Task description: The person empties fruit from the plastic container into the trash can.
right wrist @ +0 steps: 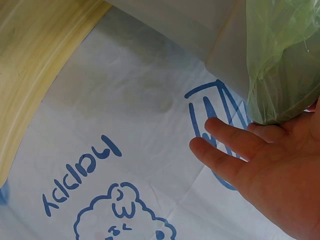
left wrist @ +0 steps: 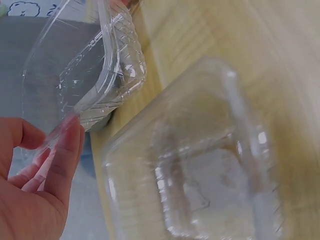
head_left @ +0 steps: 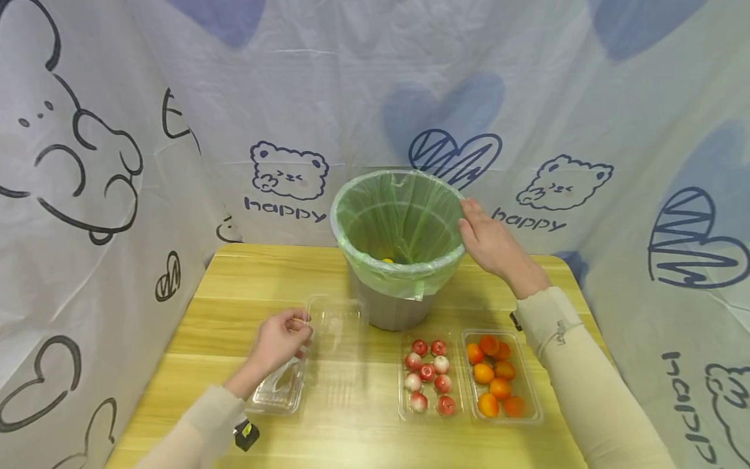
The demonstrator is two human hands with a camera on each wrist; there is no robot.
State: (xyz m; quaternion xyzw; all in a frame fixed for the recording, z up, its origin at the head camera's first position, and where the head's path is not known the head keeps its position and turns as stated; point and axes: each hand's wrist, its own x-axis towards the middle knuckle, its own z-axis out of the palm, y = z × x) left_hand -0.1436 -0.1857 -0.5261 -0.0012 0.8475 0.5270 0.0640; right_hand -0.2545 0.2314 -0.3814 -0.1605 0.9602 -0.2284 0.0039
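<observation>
My left hand (head_left: 280,339) pinches the edge of a clear plastic container (head_left: 336,326), which is tilted up off the table in the head view. In the left wrist view the thumb and fingers meet at the rim of this container (left wrist: 112,65). Below that hand lies another clear container (head_left: 278,391). My right hand (head_left: 495,244) touches the right rim of a grey bin (head_left: 392,312) lined with a green bag (head_left: 404,221). In the right wrist view two of its fingers (right wrist: 227,145) stretch out straight beside the bin; its thumb is mostly hidden there.
Right of centre, one clear tray (head_left: 402,391) holds several red-and-white fruits (head_left: 427,372). Beside it another tray (head_left: 536,410) holds several orange fruits (head_left: 500,389). Something yellow (head_left: 388,260) shows inside the bin. Printed curtains (head_left: 351,98) enclose the wooden table (head_left: 252,280).
</observation>
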